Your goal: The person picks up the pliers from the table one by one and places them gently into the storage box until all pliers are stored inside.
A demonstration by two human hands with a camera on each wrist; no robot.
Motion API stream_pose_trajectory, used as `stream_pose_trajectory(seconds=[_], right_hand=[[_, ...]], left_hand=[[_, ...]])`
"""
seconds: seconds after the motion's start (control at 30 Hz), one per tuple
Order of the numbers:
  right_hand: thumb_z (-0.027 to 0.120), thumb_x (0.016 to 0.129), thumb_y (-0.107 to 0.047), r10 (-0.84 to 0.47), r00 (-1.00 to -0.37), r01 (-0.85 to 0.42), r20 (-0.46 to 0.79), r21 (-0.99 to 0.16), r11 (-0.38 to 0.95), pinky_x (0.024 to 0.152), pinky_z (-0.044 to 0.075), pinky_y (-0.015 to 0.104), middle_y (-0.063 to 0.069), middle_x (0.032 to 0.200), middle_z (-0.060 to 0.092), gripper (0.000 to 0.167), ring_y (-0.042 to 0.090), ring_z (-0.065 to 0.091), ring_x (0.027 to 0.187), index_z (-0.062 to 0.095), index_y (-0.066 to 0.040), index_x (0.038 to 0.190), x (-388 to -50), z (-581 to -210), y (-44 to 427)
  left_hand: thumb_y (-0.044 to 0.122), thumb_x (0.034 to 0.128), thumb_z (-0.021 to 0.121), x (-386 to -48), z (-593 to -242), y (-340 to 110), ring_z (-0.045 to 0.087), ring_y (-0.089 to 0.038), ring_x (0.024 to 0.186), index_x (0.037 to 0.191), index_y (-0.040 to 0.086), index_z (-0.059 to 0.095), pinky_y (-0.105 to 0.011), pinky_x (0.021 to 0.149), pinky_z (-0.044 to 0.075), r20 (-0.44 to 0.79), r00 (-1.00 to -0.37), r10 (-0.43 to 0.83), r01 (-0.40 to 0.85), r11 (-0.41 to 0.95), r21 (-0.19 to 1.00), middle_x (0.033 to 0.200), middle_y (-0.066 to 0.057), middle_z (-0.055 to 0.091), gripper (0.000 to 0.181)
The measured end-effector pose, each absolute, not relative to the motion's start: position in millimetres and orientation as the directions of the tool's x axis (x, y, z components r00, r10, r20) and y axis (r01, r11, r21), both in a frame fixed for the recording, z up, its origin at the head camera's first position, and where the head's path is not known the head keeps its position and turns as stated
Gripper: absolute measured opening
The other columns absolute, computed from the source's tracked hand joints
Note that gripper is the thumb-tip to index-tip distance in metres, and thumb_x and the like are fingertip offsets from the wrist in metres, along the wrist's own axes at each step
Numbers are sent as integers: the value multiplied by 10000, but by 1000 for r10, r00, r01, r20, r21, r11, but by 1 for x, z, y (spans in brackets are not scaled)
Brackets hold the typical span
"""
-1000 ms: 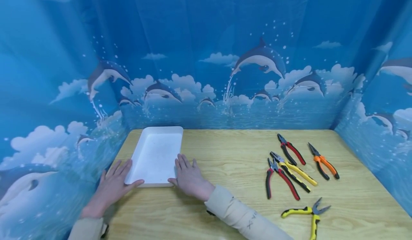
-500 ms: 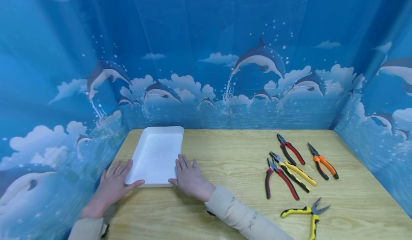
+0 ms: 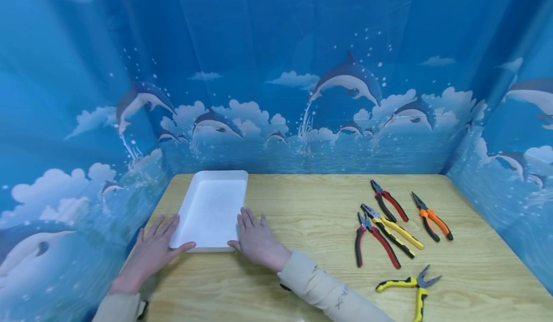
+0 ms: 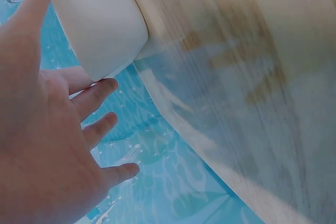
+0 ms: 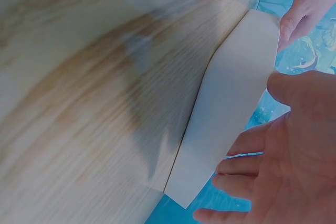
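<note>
A white rectangular tray point(image 3: 211, 211) lies on the left part of the wooden table, with nothing in it. My left hand point(image 3: 151, 252) touches its left side and near-left corner, fingers extended and thumb along the near edge. On the tray's right side rests my right hand point(image 3: 259, 240), fingers straight, thumb at the near-right corner. In the left wrist view the fingers of the left hand point(image 4: 58, 129) are spread beside the tray wall point(image 4: 100, 19). The right wrist view shows the right hand point(image 5: 294, 150) against the tray's outer wall point(image 5: 226, 93).
On the right of the table point(image 3: 311, 207) lie several pliers: red-black pliers point(image 3: 390, 204), another red-black pair point(image 3: 380, 240), yellow-black pliers point(image 3: 395, 231), orange-black needle-nose pliers point(image 3: 431, 219), and opened yellow pliers point(image 3: 416, 283) nearer the front. A blue dolphin-print curtain point(image 3: 268, 72) surrounds the table.
Both hands and the tray sit very slightly further right in the head view, while the pliers appear slightly further left. The hands' hold on the tray looks the same.
</note>
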State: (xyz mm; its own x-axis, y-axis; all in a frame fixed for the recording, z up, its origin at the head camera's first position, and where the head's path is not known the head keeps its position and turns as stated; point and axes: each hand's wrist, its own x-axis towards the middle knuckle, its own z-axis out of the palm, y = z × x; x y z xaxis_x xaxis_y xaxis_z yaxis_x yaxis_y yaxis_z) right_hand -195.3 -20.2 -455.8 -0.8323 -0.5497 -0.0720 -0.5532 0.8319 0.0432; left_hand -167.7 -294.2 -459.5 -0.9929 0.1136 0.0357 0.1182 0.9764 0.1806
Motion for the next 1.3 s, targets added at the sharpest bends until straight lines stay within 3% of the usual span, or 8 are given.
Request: stream_pose_trajectory(seconds=[1.3], right_hand=[[339, 1066, -559, -547, -835, -548, -59, 11, 836, 1206, 322, 516, 131, 1667, 235, 721, 249, 237, 1536, 337, -48, 1575, -194, -456, -6]], left_hand=[[662, 895, 632, -168, -459, -282, 254, -545, 1435, 1506, -82, 382, -827, 1078, 144, 67, -989, 129, 141, 967, 214, 1525, -318, 395, 995]])
